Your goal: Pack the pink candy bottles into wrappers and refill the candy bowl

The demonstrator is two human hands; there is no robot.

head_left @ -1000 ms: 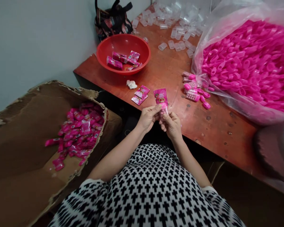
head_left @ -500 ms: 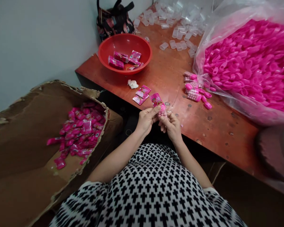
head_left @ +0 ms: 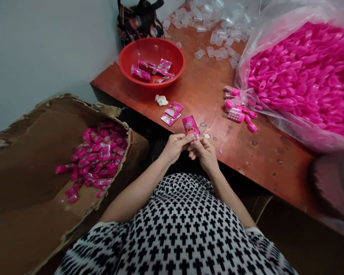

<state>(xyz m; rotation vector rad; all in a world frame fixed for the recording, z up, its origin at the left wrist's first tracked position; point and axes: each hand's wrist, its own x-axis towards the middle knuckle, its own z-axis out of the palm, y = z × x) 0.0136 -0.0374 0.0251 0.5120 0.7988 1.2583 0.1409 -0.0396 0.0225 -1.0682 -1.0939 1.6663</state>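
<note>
In front of my body, at the table's near edge, my two hands meet around one small item. My left hand (head_left: pixel 175 146) is closed, thumb and fingers pinching the near end of a pink printed wrapper (head_left: pixel 190 124). My right hand (head_left: pixel 206 152) is closed on a small clear container of pink balls (head_left: pixel 195 141), its thumb on top. The wrapper covers the container's far part, or lies against it; fingers hide where they join. Just left of the wrapper, two flat pink wrappers (head_left: pixel 174 109) overlap on the table.
A red bowl (head_left: pixel 123 72) holds several wrapped pieces. Crumpled white tissue (head_left: pixel 161 100) lies before it. Right are filled containers with pink tops (head_left: pixel 235 110) and a bag of pink plastic parts (head_left: pixel 304 72). Clear empty containers (head_left: pixel 218 52) lie behind. A cardboard box (head_left: pixel 23 183) holds pink packets (head_left: pixel 99 156).
The wrapper now shows more of its length and covers more of the container. My left thumb has slid down toward the near end. Both hands stay at the table edge.
</note>
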